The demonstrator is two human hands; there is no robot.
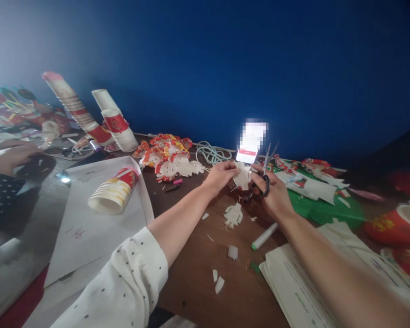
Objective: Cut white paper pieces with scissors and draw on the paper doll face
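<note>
Both forearms are stretched forward over the brown table, converging toward the middle of the view. The left hand is held with the wrist slightly bent and the knuckles up, its sleeve pushed back to the elbow; its fingers are curled together and a pale paper cutout is pinched at its left edge between thumb and fingertips. The cutout is kept lifted off the table, directly between the two hands. The right hand is turned with its back toward the camera, and a pair of scissors is gripped in it: the fingers are threaded through the black handle loops and closed around them, while the blades are pointed upward and away, just beyond the fingertips and beside the cutout's right edge. Whether the blades touch the paper cannot be told. Just below the fingers of both hands, a second pale cut shape is laid flat on the table, with small paper scraps scattered nearer the body. Beneath the right wrist a white marker with a green cap is lying at a slant.
</note>
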